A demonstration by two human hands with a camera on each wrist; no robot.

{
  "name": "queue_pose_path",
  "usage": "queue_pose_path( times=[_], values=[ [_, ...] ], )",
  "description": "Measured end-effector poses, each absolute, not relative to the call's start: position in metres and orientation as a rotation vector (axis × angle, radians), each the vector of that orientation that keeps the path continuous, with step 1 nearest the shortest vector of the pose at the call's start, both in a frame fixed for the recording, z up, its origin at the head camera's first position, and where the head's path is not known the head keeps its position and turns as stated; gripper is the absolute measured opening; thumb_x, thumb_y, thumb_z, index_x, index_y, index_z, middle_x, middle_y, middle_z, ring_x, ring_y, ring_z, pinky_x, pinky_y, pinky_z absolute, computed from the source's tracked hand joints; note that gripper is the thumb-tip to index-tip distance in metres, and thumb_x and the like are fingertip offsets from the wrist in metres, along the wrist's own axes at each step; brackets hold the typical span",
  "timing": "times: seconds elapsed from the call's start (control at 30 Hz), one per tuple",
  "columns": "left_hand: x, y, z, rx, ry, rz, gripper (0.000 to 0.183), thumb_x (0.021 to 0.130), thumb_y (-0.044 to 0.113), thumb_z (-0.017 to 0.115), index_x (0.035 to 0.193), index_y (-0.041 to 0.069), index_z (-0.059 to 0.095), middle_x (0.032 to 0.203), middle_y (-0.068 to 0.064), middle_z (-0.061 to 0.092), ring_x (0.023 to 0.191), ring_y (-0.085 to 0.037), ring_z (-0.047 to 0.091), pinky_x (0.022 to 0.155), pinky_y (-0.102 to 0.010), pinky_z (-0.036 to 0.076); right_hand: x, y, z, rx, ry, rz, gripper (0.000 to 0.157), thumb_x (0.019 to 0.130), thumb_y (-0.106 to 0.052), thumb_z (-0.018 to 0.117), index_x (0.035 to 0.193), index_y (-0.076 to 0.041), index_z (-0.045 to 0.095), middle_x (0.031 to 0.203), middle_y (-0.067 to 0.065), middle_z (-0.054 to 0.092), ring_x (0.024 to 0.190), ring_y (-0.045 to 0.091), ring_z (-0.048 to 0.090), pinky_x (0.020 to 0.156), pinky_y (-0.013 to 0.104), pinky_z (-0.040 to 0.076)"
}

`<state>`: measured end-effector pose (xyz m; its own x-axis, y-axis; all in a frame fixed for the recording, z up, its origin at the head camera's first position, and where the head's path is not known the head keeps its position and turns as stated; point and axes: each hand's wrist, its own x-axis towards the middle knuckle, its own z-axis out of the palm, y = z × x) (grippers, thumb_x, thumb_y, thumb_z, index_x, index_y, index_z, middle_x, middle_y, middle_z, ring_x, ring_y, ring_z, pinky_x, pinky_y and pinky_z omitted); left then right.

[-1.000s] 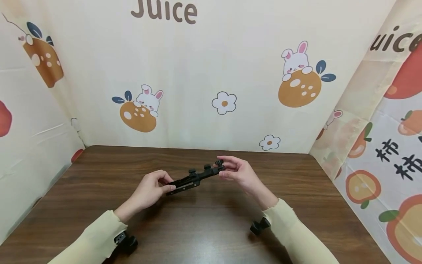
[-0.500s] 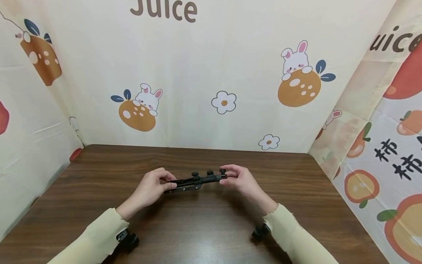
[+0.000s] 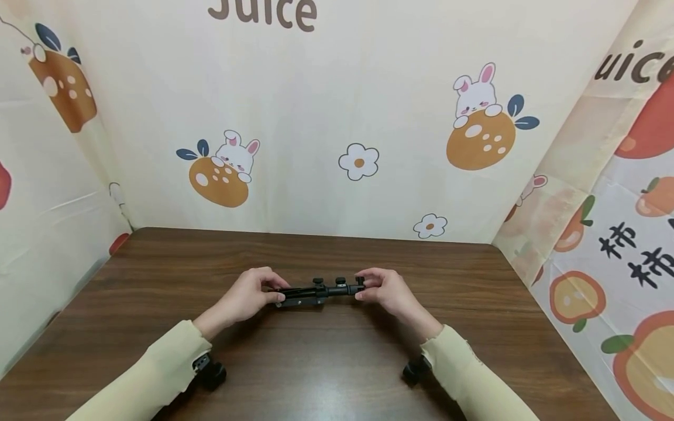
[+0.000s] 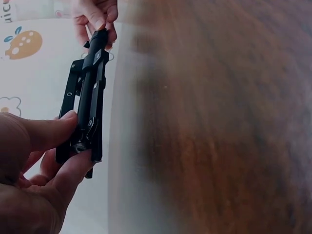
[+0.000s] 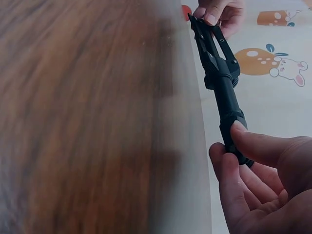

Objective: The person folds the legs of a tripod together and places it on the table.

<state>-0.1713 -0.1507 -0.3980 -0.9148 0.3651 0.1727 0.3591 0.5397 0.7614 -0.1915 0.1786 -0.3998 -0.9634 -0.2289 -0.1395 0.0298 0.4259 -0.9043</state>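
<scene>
A small black folding tripod (image 3: 319,292) lies nearly level between my two hands, with its slim legs folded at the left and small knobs along its upper side. My left hand (image 3: 247,298) pinches the leg end between thumb and fingers. At the opposite end, my right hand (image 3: 389,295) grips the head beside a knob. The left wrist view shows the thumb and a fingertip close round the ends of the legs (image 4: 100,105). In the right wrist view, thumb and fingers hold the thicker tube end (image 5: 231,127); the palm side partly hides the tip.
Beneath the hands is a brown wood-grain table (image 3: 326,368). A pale printed curtain (image 3: 300,117) rises behind its far edge, and more printed cloth (image 3: 605,234) hangs at the right. Black wrist cameras (image 3: 210,374) sit at both sleeves.
The tripod's right end has come down, so it has gone from slanted to nearly level. My right hand has lowered with it; the left has shifted slightly right. Both hands keep their hold.
</scene>
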Motion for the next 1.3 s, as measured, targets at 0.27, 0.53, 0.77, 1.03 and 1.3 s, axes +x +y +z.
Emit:
queue_pose_path(
  times=[0.27, 0.53, 0.77, 1.03, 1.3],
  values=[
    [-0.173, -0.15, -0.404, 0.623, 2.687, 1.368, 0.016, 0.083, 0.003, 0.079, 0.096, 0.012, 0.077, 0.087, 0.004, 0.064, 0.084, -0.014, 0.059, 0.075, -0.033, 0.047, -0.19, 0.183, -0.403, -0.234, 2.402, -1.515, 0.046, 0.081, 0.003, 0.079, 0.125, -0.003, 0.067, 0.099, 0.01, 0.07, 0.088, 0.02, 0.068, 0.077, 0.036, 0.057],
    [-0.174, -0.149, -0.404, 0.622, 2.685, 1.343, 0.016, 0.082, 0.003, 0.079, 0.096, 0.011, 0.077, 0.085, 0.003, 0.063, 0.082, -0.014, 0.058, 0.072, -0.032, 0.047, -0.189, 0.181, -0.402, -0.213, 2.519, -1.429, 0.043, 0.077, -0.002, 0.084, 0.118, -0.008, 0.073, 0.098, 0.009, 0.066, 0.082, 0.017, 0.065, 0.07, 0.032, 0.057],
    [-0.174, -0.15, -0.403, 0.63, 2.683, 1.339, 0.016, 0.083, 0.003, 0.078, 0.097, 0.011, 0.078, 0.088, 0.004, 0.065, 0.085, -0.015, 0.06, 0.076, -0.035, 0.047, -0.191, 0.183, -0.4, -0.269, 2.641, -1.248, 0.038, 0.076, -0.007, 0.087, 0.112, -0.014, 0.076, 0.09, 0.001, 0.065, 0.078, 0.016, 0.061, 0.066, 0.03, 0.052],
    [-0.175, -0.155, -0.398, 0.539, 2.657, 1.369, 0.016, 0.086, 0.003, 0.076, 0.101, 0.009, 0.077, 0.094, 0.003, 0.07, 0.091, -0.016, 0.062, 0.081, -0.036, 0.048, -0.192, 0.188, -0.396, -0.305, 2.617, -1.28, 0.04, 0.079, -0.007, 0.084, 0.117, -0.013, 0.073, 0.104, -0.001, 0.071, 0.095, 0.016, 0.064, 0.078, 0.033, 0.052],
    [-0.173, -0.164, -0.392, 0.515, 2.646, 1.373, 0.018, 0.089, 0.009, 0.075, 0.107, 0.009, 0.075, 0.093, 0.003, 0.07, 0.09, -0.018, 0.061, 0.08, -0.038, 0.048, -0.187, 0.195, -0.394, -0.407, 2.577, -1.345, 0.041, 0.084, -0.019, 0.082, 0.123, -0.013, 0.071, 0.12, 0.001, 0.069, 0.111, 0.022, 0.064, 0.09, 0.041, 0.051]
  ],
)
